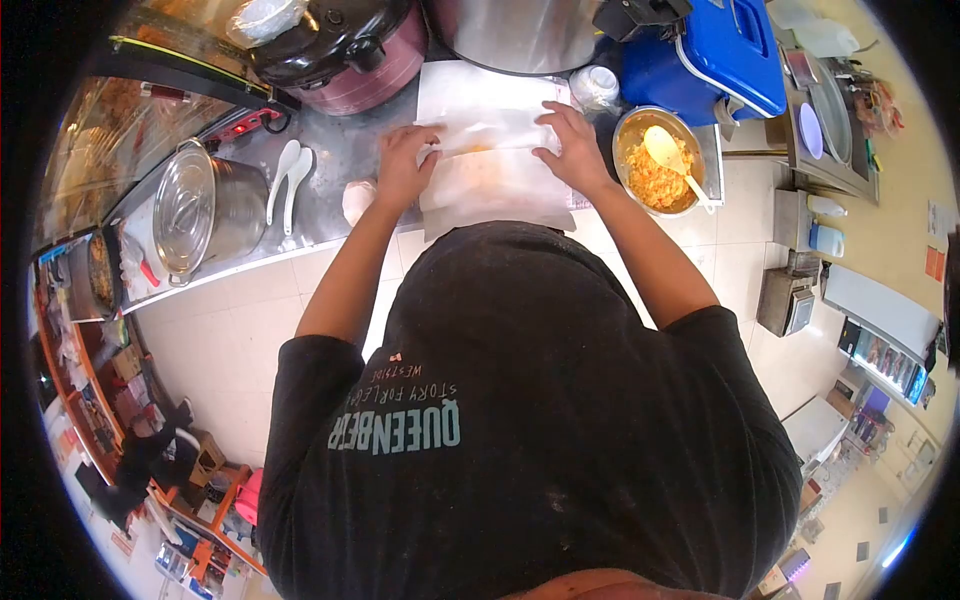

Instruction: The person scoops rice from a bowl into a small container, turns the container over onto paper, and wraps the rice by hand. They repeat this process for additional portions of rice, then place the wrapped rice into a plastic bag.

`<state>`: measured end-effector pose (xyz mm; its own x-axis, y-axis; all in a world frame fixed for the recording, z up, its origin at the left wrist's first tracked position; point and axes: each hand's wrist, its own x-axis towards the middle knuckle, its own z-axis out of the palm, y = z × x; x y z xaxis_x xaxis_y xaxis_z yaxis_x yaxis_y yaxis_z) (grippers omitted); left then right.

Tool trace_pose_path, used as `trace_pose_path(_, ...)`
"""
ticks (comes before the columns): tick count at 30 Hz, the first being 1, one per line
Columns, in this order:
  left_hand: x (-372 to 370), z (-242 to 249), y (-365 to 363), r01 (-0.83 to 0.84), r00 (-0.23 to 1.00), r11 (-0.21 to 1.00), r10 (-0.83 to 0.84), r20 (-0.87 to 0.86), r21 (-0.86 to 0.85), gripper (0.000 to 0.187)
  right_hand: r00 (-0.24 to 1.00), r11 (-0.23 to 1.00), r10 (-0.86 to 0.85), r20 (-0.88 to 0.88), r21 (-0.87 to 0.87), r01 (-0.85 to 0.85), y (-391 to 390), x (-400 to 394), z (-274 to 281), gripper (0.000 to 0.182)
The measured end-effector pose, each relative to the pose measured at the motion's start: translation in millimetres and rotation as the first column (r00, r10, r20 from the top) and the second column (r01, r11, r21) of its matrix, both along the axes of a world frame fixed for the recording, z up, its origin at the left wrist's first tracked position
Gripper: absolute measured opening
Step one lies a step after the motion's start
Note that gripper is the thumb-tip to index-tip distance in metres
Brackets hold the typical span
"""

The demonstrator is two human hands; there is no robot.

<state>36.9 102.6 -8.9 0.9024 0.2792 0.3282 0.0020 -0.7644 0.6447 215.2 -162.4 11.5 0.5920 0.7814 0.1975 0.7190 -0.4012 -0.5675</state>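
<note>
A white paper sheet lies on the steel counter in front of me, folded over something orange at its middle. My left hand presses the folded paper's left side. My right hand holds down the fold on the right side. Both hands grip the paper fold between them. A metal bowl of orange rice with a pale spoon stands just right of my right hand.
A lidded steel pot stands at the counter's left, with two white spoons beside it. A dark red rice cooker, a big steel vessel and a blue cooler box line the back. Tiled floor lies below.
</note>
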Motion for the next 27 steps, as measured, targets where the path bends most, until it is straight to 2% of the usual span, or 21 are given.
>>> trace_pose_path(2,-2.8,-0.7,2.2,0.068,0.998,0.998,-0.068,0.002,0.012,0.016,0.997,0.996,0.056,0.043,-0.069,-0.053,8.2,1.9,19.2,0.062)
trace_pose_path(5,-7.7,-7.9,6.6,0.143,0.989,0.989,-0.143,-0.021,-0.029,0.017,0.979,0.961,0.157,0.132,-0.248,-0.121,21.6,9.8,19.2,0.070)
trace_pose_path(8,-11.6,-10.7,8.9,0.145,0.989,0.989,-0.145,-0.027,-0.032,0.017,0.938,0.948,0.231,0.258,-0.278,-0.157,24.8,19.8,3.7,0.049)
trace_pose_path(11,-18.2,-7.8,8.0,0.085,0.994,0.994,-0.089,-0.067,-0.066,0.017,0.977,0.899,0.213,0.019,-0.396,-0.189,22.3,31.8,3.2,0.020)
trace_pose_path(12,-20.2,-4.9,6.5,0.039,0.993,0.996,-0.047,-0.109,-0.079,0.017,0.982,0.950,0.186,-0.012,-0.254,-0.183,18.2,29.7,-1.2,0.010)
trace_pose_path(13,-22.3,-2.6,5.6,-0.008,0.989,0.996,-0.006,-0.151,-0.091,0.017,0.983,0.963,0.184,-0.012,-0.197,-0.182,12.1,25.6,-1.8,0.010)
trace_pose_path(15,-26.5,0.4,6.0,0.011,0.990,0.997,-0.022,-0.142,-0.081,0.017,0.984,0.981,0.177,-0.010,-0.082,-0.178,-3.6,13.1,-1.5,0.010)
trace_pose_path(16,-28.4,2.3,6.1,0.021,0.990,0.997,-0.031,-0.138,-0.076,0.018,0.988,0.984,0.155,0.015,-0.094,-0.153,-10.1,5.2,-1.5,0.012)
trace_pose_path(19,-36.4,10.8,7.4,0.129,0.970,0.977,-0.089,-0.225,0.171,0.018,0.998,0.998,0.062,0.015,-0.014,-0.062,-22.5,-14.1,-7.9,0.014)
trace_pose_path(22,-37.2,15.0,17.4,0.111,0.974,0.964,-0.057,-0.219,0.242,0.025,1.000,1.000,0.006,-0.002,0.019,-0.006,-28.6,-17.5,-16.2,0.015)
trace_pose_path(25,-17.7,15.9,25.1,0.047,0.989,0.992,-0.063,-0.133,-0.121,0.036,0.999,0.996,-0.038,-0.030,0.077,0.040,-29.6,-18.6,-20.7,0.014)
trace_pose_path(27,-6.0,21.5,28.1,-0.003,0.874,0.974,-0.107,-0.475,-0.225,0.042,0.997,0.993,-0.054,-0.059,0.105,0.060,-29.5,-17.2,-20.2,0.013)
